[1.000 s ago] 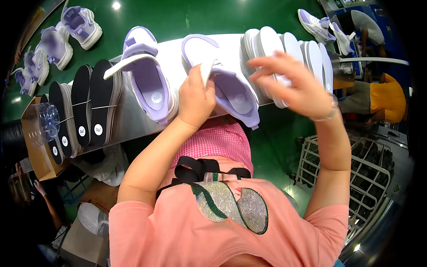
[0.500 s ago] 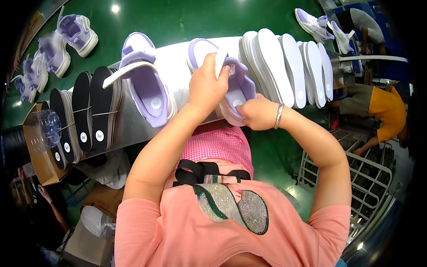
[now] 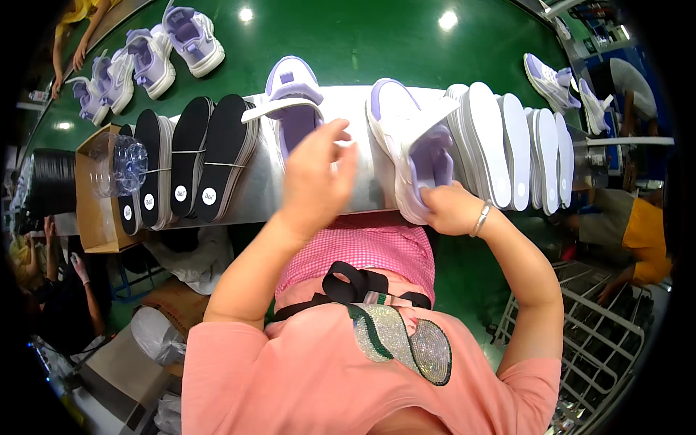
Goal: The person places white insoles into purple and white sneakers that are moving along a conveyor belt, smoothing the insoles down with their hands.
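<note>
My right hand [image 3: 457, 209] is closed on the heel collar of a white and lilac sneaker [image 3: 395, 119], thumb inside the opening. That shoe rests on the metal ledge [image 3: 348, 101], toe pointing away, its white strap lifted to the right. My left hand [image 3: 319, 177] is slightly blurred, raised in front of a second white and lilac sneaker [image 3: 290, 76] to the left. Its fingers are apart and hold nothing visible. This hand hides the second shoe's heel; the strap there sticks out to the left.
White insoles [image 3: 487, 145] stand in stacks at the right, black insoles [image 3: 226, 156] in tied bundles at the left. A cardboard box [image 3: 90, 225] holds clear plastic. More sneakers [image 3: 192, 40] sit on the green surface [image 3: 326, 36]. A person in yellow [image 3: 645, 232] is at the right, beside a metal rack [image 3: 587, 319].
My left hand has let go of the right-hand sneaker and moved left toward the other shoe. The held sneaker now sits toe-away on the ledge. The whole view has shifted.
</note>
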Demonstrator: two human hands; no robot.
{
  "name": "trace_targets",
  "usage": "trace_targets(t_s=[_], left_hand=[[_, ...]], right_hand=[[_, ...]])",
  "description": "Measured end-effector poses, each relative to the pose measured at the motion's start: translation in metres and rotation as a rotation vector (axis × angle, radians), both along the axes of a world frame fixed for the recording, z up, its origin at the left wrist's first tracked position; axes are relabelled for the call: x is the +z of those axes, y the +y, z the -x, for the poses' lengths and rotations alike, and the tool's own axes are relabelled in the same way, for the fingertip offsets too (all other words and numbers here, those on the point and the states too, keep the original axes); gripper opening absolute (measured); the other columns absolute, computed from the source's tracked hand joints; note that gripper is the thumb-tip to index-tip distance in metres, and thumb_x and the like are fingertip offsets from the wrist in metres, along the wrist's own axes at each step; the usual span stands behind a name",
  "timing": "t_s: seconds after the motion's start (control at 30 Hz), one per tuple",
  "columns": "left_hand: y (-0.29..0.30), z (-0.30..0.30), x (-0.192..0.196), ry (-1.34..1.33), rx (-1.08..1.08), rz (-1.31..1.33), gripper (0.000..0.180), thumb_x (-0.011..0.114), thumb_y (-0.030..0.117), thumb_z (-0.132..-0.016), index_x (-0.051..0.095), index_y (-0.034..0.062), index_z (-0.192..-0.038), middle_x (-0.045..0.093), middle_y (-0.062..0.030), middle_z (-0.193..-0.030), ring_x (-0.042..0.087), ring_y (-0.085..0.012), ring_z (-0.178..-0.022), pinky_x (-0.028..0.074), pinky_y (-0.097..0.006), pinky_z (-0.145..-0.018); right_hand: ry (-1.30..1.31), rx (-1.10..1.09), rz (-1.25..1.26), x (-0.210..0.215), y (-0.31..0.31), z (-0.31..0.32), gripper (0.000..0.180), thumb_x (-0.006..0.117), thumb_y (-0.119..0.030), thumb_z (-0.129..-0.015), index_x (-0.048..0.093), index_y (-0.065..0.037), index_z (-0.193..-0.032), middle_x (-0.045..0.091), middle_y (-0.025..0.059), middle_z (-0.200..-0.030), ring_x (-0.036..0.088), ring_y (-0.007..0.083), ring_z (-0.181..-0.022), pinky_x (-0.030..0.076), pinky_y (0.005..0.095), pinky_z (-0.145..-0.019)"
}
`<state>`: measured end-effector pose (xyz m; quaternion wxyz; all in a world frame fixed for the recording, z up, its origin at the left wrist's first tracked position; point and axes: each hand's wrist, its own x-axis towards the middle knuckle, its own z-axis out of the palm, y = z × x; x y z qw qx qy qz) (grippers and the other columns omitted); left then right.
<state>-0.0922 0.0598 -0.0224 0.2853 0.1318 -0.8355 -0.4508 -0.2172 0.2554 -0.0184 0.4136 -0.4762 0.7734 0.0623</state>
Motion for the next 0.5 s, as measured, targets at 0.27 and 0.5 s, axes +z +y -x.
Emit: trace_targets(t_s=[0.27,0.5], left_hand=[[-0.004,0.006,0.006,-0.817,-0.125,0.224,0.063,0.055,0.048,-0.079,0.046,-0.0099,-0.102,0.059,-0.0277,-0.080,0.059,-0.0412,-0.074,0.047,-0.043,-0.066],[-0.008,0.028,-0.023,-0.692,0.012,0.343,0.045,0.055,0.041,-0.077,0.053,-0.0045,-0.078,0.060,-0.0242,-0.071,0.059,-0.0394,-0.068,0.046,-0.046,-0.063]], right_hand=[[-0.073,-0.081,0.065,0.002,-0.065,-0.025,0.022,0.053,-0.013,-0.068,0.063,-0.002,-0.083,0.062,0.0190,-0.090,0.060,0.0312,-0.087,0.040,0.0520,-0.077],[-0.163,-0.208,0.270,0.010,-0.064,-0.039,0.039,0.057,-0.027,-0.075,0.053,-0.004,-0.105,0.058,0.0177,-0.101,0.053,0.0289,-0.101,0.036,0.0503,-0.085]])
